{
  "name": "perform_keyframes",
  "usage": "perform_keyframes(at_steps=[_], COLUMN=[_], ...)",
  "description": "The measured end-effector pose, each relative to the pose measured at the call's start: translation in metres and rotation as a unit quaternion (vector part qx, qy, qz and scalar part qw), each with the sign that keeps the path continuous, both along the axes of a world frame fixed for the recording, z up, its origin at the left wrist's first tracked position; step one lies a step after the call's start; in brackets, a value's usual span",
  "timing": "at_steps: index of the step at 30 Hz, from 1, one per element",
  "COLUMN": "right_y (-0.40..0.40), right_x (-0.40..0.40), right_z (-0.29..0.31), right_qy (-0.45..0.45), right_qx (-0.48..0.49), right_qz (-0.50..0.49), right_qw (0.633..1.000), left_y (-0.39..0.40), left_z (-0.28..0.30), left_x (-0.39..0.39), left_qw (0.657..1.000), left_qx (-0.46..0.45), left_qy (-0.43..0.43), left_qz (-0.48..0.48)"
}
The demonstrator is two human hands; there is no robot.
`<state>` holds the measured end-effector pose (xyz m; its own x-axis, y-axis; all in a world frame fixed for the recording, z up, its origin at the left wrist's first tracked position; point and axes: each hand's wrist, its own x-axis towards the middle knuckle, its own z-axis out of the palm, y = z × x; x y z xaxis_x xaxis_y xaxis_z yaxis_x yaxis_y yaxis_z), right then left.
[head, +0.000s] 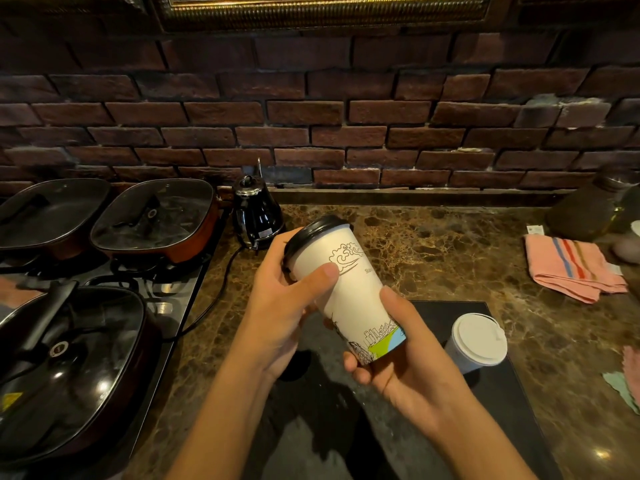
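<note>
The white paper cup (346, 292) with a black lid (310, 237) is held tilted above the black mat (446, 313). The left hand (284, 306) grips its top by the lid; the right hand (405, 355) wraps its base. A white-lidded cup (479, 341) stands just right, with open marble countertop (450, 247) behind.

Grips tilted paper cup (349, 296) near black lid (313, 233) with left hand (284, 310), holds base with right hand (408, 362) above dark mat (434, 315).
</note>
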<state>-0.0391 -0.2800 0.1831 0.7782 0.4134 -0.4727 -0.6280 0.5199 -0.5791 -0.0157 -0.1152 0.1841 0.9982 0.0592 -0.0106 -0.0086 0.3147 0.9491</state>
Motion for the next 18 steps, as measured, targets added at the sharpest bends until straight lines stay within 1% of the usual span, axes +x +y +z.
perform_keyframes(at_steps=[1,2,3,4,6,8,10,13,15,17,18], right_y=[0.000,-0.001,-0.002,-0.004,-0.007,-0.006,-0.002,0.006,0.009,0.011,0.012], right_x=[0.002,0.005,0.010,0.013,0.020,0.024,0.025,0.024,0.022,0.019,0.018], right_z=[-0.004,-0.008,-0.013,-0.016,-0.023,-0.025,-0.029,-0.039,-0.046,-0.055,-0.062], right_qy=[-0.028,-0.076,-0.134,-0.194,-0.284,-0.331,-0.338,-0.312,-0.258,-0.203,-0.186], right_qx=[-0.065,-0.152,-0.238,-0.298,-0.361,-0.387,-0.379,-0.368,-0.337,-0.269,-0.238], right_qz=[0.007,0.015,0.019,0.022,0.023,0.022,0.037,0.078,0.092,0.077,0.070], right_qw=[0.997,0.985,0.962,0.934,0.888,0.860,0.861,0.872,0.901,0.938,0.951], left_y=[0.001,0.002,0.004,0.006,0.008,0.009,0.006,0.001,0.001,0.001,0.000], left_z=[-0.002,-0.004,-0.006,-0.008,-0.014,-0.020,-0.027,-0.046,-0.060,-0.073,-0.079], left_x=[0.000,-0.001,-0.001,-0.002,-0.003,-0.004,-0.006,-0.011,-0.013,-0.015,-0.016], left_qw=[1.000,1.000,0.998,0.996,0.989,0.981,0.972,0.953,0.943,0.937,0.935], left_qx=[0.005,0.019,0.044,0.076,0.138,0.181,0.229,0.298,0.327,0.342,0.347], left_qy=[0.005,0.009,0.011,0.009,-0.004,-0.015,-0.024,-0.035,-0.039,-0.041,-0.041], left_qz=[0.009,0.019,0.031,0.043,0.061,0.065,0.051,0.050,0.050,0.050,0.053])
